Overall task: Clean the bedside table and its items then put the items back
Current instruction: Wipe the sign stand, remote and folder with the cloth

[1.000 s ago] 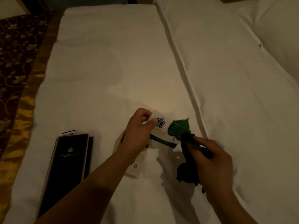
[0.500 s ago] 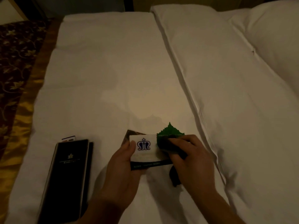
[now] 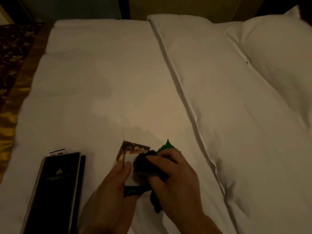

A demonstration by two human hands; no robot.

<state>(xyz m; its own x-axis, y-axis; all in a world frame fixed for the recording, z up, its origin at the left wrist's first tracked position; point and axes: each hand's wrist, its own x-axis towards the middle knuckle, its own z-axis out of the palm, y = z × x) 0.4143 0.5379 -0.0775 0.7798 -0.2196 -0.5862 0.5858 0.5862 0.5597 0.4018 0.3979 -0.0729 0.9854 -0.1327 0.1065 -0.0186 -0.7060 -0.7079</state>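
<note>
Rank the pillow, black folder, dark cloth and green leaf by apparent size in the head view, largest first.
1. pillow, though farthest.
2. black folder, cut off by the frame.
3. dark cloth, partly under the right hand.
4. green leaf: only its tip shows, so unsure.

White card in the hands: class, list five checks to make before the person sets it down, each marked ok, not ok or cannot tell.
1. Left hand grips the white card: ok.
2. Right hand presses the dark cloth on the card: ok.
3. Card face wiped clean: cannot tell, the cloth covers it.
4. Green leaf-shaped piece wiped: cannot tell.
5. Bare sheet beside the black folder for setting down: ok.
</note>
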